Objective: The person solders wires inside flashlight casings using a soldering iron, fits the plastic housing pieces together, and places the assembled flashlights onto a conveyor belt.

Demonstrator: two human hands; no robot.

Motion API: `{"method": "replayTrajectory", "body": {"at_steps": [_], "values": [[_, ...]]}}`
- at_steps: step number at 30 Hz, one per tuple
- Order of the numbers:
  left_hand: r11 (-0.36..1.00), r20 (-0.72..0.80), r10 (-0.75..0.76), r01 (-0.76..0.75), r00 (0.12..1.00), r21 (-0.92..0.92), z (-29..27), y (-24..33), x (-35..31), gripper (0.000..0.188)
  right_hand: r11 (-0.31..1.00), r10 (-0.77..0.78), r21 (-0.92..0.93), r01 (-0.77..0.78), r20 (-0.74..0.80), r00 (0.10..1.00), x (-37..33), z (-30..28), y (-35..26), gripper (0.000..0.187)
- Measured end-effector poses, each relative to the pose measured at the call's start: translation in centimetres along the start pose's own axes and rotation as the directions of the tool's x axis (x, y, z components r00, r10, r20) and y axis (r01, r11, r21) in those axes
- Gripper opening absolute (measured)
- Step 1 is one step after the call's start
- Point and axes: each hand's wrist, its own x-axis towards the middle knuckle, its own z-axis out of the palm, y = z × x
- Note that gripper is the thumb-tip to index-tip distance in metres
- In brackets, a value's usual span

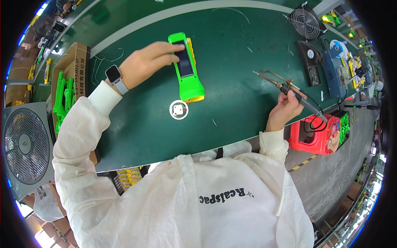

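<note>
A bright green torch (191, 89) with a dark panel on its face and a yellow underside lies on the green worktop. My left hand (144, 62) reaches over it from the left, its outstretched fingertips resting on the panel. Just below the torch's wide head sits a round white disc with a small square board (178, 110); thin wires show between the two. My right hand (286, 108), off to the right, is closed around the handle of a soldering iron (284, 87). A thin metal guide runs beside the iron, whose tip points left, away from the torch.
At the left, a cardboard box (81, 70) holds green plastic parts (64, 97), beside a large grey fan (27, 144). A small black fan (305, 22), a black holder (309, 62) and a blue machine (334, 74) stand at right. A red stool (308, 134) stands beyond the table edge.
</note>
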Motion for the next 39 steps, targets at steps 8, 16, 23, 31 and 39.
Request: {"method": "replayTrajectory", "body": {"at_steps": [8, 16, 23, 31, 39], "values": [[0.964, 0.295, 0.188, -0.233, 0.937, 0.127, -0.5, -2.1, 3.9, 0.026, 1.000, 0.021, -0.004, -0.021, -0.027, 0.999, -0.2, 0.2, 0.0, 0.017], [0.923, 0.467, 0.285, -0.372, 0.837, 0.102, -0.5, -2.3, 6.8, 0.048, 0.999, 0.045, -0.028, -0.046, -0.019, 0.999, -0.2, 0.2, -0.2, 0.017], [0.947, 0.568, 0.253, -0.320, 0.784, 0.020, -0.5, -3.2, 7.0, 0.049, 0.996, 0.076, -0.047, -0.078, -0.035, 0.996, -0.3, 0.3, -0.2, 0.015], [0.970, 0.614, 0.241, -0.200, 0.751, -0.136, -0.5, -3.5, 8.0, 0.049, 0.993, 0.121, -0.007, -0.122, -0.060, 0.991, -0.2, 0.6, -0.4, 0.020], [0.989, 0.705, 0.126, -0.036, 0.698, -0.141, -0.6, -3.6, 7.7, 0.051, 0.991, 0.133, -0.008, -0.133, -0.052, 0.990, -0.4, 0.9, -0.4, 0.022]]}}
